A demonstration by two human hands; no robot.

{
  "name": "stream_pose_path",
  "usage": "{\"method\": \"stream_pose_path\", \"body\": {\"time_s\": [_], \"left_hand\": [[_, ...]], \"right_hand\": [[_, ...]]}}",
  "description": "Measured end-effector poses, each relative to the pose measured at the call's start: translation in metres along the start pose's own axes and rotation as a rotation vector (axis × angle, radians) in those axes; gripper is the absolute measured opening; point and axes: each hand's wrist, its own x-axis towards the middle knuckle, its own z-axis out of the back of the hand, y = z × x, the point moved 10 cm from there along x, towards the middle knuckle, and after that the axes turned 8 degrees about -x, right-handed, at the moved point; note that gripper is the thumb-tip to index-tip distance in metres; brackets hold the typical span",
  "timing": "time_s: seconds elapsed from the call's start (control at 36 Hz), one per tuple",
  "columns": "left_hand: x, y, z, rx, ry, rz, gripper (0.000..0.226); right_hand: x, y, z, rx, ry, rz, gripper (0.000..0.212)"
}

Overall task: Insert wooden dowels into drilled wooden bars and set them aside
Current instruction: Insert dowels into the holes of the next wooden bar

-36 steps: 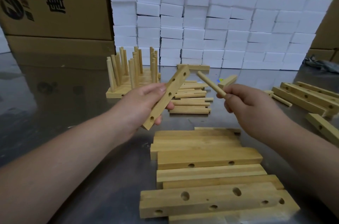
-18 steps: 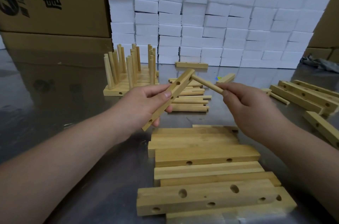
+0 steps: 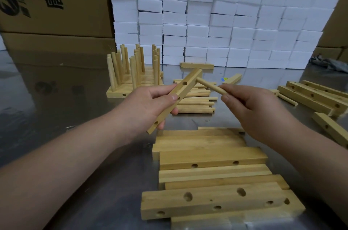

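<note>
Two hands meet above the middle of the steel surface. The left hand grips a drilled wooden bar slantwise, thumb on its holed face and fingers curled behind it, while the right hand pinches a wooden dowel near its rear end, its fingers closed round it. The dowel's tip touches the bar's side near the upper end, so the step in hand looks like seating a peg; whether it has entered a hole I cannot tell. The next move, I judge, calls for lining the dowel square with the hole and pushing it home while the left hand braces the bar. Loose dowels lie just behind the hands at twelve o'clock, finished bars with upright dowels stand at eleven, and more drilled bars are stacked at six and lie at three. Cardboard cartons at ten o'clock are closed, contents unseen, beside a wall of white foam blocks.
</note>
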Motion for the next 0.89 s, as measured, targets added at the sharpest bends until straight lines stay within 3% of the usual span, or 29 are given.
{"method": "stream_pose_path", "body": {"time_s": [0.19, 0.42, 0.58, 0.75, 0.89], "left_hand": [[-0.004, -0.008, -0.002, 0.073, 0.012, -0.030, 0.026], [-0.005, -0.015, -0.003, 0.112, 0.020, -0.063, 0.028], [-0.006, -0.015, -0.002, 0.150, 0.000, -0.088, 0.034], [-0.006, -0.021, -0.002, 0.172, -0.013, -0.142, 0.036], [-0.005, -0.016, -0.003, 0.160, -0.012, -0.112, 0.034]], "right_hand": [[0.000, 0.014, 0.012, -0.194, -0.068, 0.073, 0.036], [-0.002, 0.015, 0.019, -0.154, -0.148, 0.060, 0.036], [0.000, 0.000, 0.011, 0.013, -0.104, -0.074, 0.029], [-0.002, -0.013, 0.004, 0.422, -0.043, -0.210, 0.024], [0.000, -0.022, -0.009, 0.487, 0.009, -0.288, 0.026]]}}
